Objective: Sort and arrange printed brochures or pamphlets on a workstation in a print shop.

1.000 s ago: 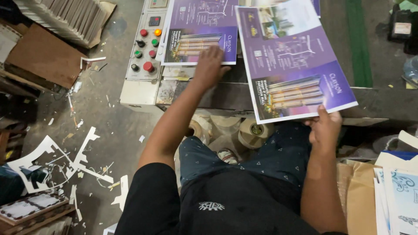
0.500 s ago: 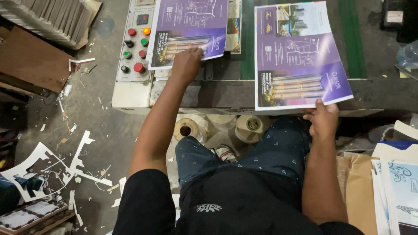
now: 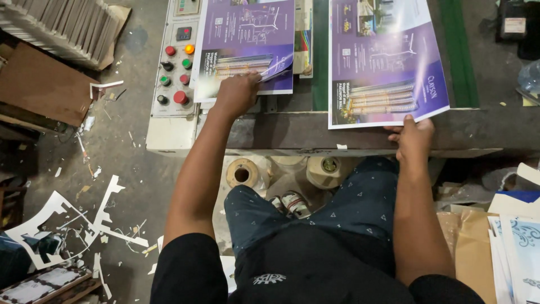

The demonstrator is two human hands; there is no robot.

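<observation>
Purple printed sheet: lies on the counter, its near edge overhanging the front; the right hand pinches that lower edge, fingers closed on the paper.
Second purple sheet: lies further left, partly over the control panel; the left hand presses on its lower corner, fingers curled narrow on the sheet, which lifts a little there.
Risk, crease: the lifted corner under the left hand could fold or tear if dragged, I judge, since the paper is thin.
Risk, buttons: the left sheet covers the panel's edge, close to the coloured push buttons; a slide of the hand could knock one.
Risk, slip: the right sheet hangs past the counter and could fall to the littered floor.
Containers: none that I can tell holding anything; tape rolls sit loose under the counter, hollow cores showing.
Stacks: cardboard pieces piled upper left, pale printed sheets stacked lower right.
</observation>
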